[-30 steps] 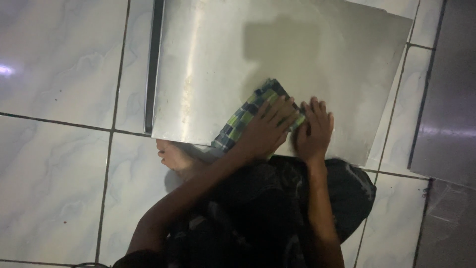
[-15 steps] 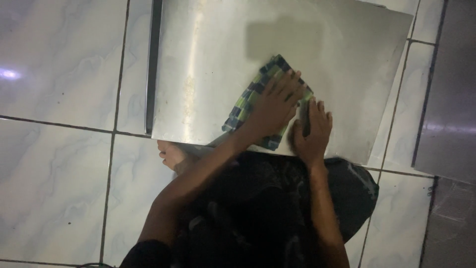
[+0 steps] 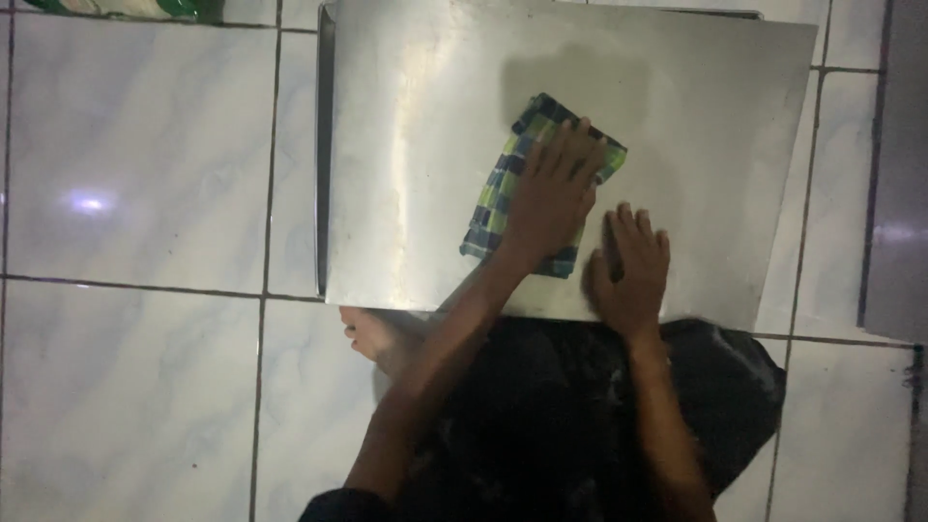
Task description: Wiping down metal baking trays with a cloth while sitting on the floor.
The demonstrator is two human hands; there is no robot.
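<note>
A green, blue and white checked cloth (image 3: 498,188) lies folded on a shiny metal sheet (image 3: 416,145) that rests on the tiled floor. My left hand (image 3: 551,193) presses flat on top of the cloth, fingers spread, and covers its right part. My right hand (image 3: 630,266) lies palm down on the bare metal just to the right of the cloth, near the sheet's near edge, holding nothing. Both forearms reach out over my dark-clothed lap.
My bare foot (image 3: 372,333) pokes out under the sheet's near edge. Pale glossy floor tiles (image 3: 135,174) surround the sheet. A dark panel (image 3: 894,174) runs along the right side. Something green and white (image 3: 126,8) lies at the top left.
My left hand has pushed the cloth farther away across the sheet. My right hand has followed a little along the near edge.
</note>
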